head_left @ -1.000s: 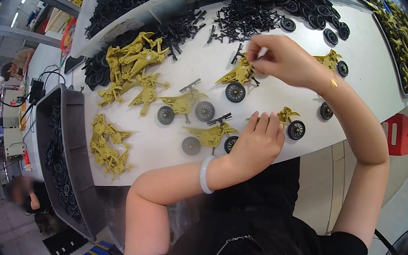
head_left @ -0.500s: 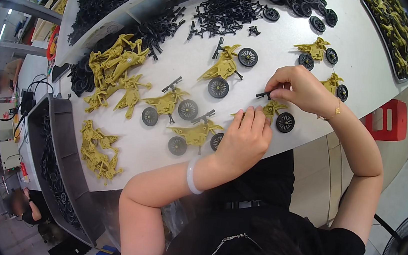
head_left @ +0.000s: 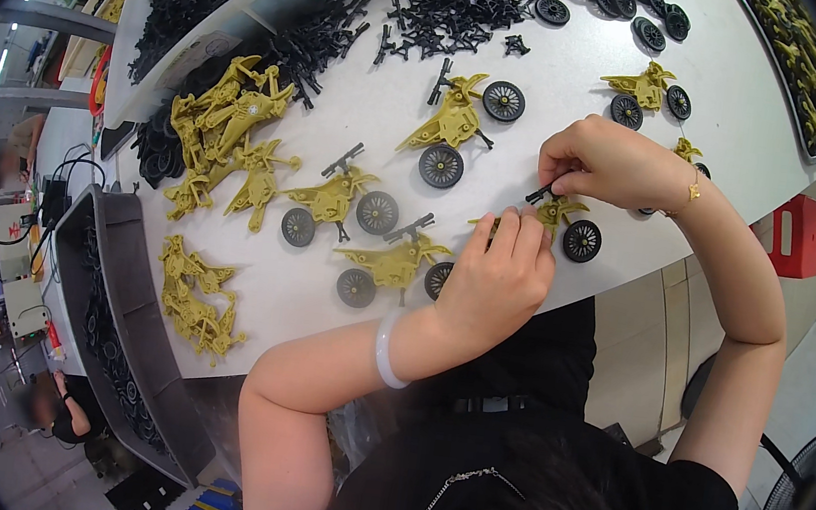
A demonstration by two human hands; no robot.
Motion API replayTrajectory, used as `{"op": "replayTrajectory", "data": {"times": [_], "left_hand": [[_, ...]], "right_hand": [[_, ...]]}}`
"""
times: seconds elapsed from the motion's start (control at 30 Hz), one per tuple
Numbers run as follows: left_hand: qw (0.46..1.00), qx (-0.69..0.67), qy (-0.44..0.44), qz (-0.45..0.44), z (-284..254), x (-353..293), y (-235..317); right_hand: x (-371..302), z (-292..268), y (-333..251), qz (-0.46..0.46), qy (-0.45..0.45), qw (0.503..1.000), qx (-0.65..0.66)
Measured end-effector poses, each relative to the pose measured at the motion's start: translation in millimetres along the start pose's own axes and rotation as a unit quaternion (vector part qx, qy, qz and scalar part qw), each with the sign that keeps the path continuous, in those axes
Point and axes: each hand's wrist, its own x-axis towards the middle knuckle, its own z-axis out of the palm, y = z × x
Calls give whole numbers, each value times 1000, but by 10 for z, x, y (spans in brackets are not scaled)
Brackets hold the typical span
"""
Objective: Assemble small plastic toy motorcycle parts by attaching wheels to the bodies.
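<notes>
My left hand point(head_left: 497, 283) is closed over the rear part of a yellow toy motorcycle point(head_left: 559, 210) near the table's front edge, hiding most of its body. A black spoked wheel point(head_left: 582, 242) sits at its front. From the far side, my right hand point(head_left: 607, 167) pinches a small black handlebar piece point(head_left: 540, 194) at the top of the motorcycle's front. Whether the piece is fully seated, I cannot tell. To the left lie toy motorcycles with handlebars and wheels, one point(head_left: 332, 198) beside another point(head_left: 392, 261); a third point(head_left: 451, 124) lies farther back.
Yellow motorcycle bodies point(head_left: 232, 119) are heaped at left, with more point(head_left: 187, 295) nearer the edge. Small black parts point(head_left: 456, 9) and loose wheels point(head_left: 649, 34) lie at the back. A clear bin point(head_left: 244, 20), a grey bin point(head_left: 148, 326) and a filled tray point(head_left: 787, 67) flank the table.
Both hands and the motorcycle have shifted slightly in view, along with the whole scene. The right hand still pinches the handlebar piece and the left still holds the body.
</notes>
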Motion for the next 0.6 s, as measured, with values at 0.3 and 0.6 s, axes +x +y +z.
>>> {"op": "replayTrajectory", "data": {"times": [0.3,0.6], "left_hand": [[1000,-20,-7,-12,-17,-1,3],[999,-33,-10,-23,-56,4,-45]], "right_hand": [[-52,61,-29,11,27,1000,-8],[659,-375,282,-24,365,912,-187]]}}
